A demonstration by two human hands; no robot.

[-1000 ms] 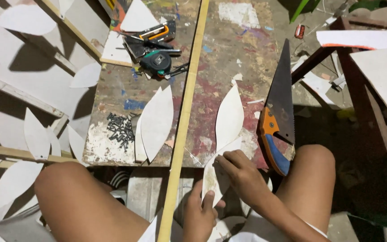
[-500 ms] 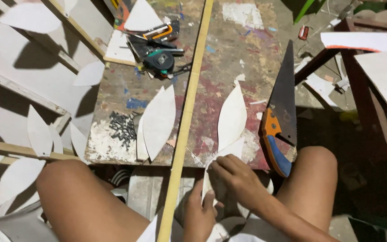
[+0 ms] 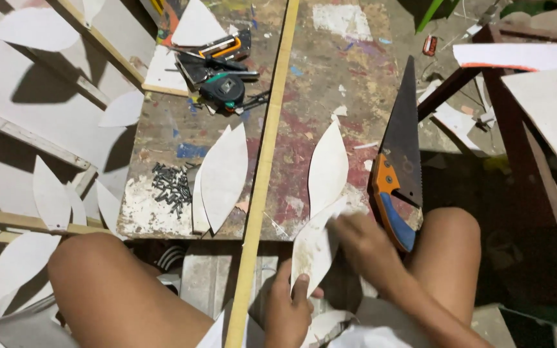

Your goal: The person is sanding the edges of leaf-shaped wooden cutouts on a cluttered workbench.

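Gripping a white leaf-shaped cutout (image 3: pixel 314 248) at its lower tip with left hand (image 3: pixel 288 309), right hand (image 3: pixel 362 241) pressed flat on its upper edge, blurred, at the paint-stained bench (image 3: pixel 330 84) edge beside a handsaw (image 3: pixel 398 158).

Paint-stained workbench (image 3: pixel 330 71) bearing a handsaw (image 3: pixel 398 154) with orange-and-blue handle at right, a long yellow wooden strip (image 3: pixel 265 161) down the middle, a pile of dark screws (image 3: pixel 172 185), and a tape measure (image 3: pixel 224 87) among hand tools.
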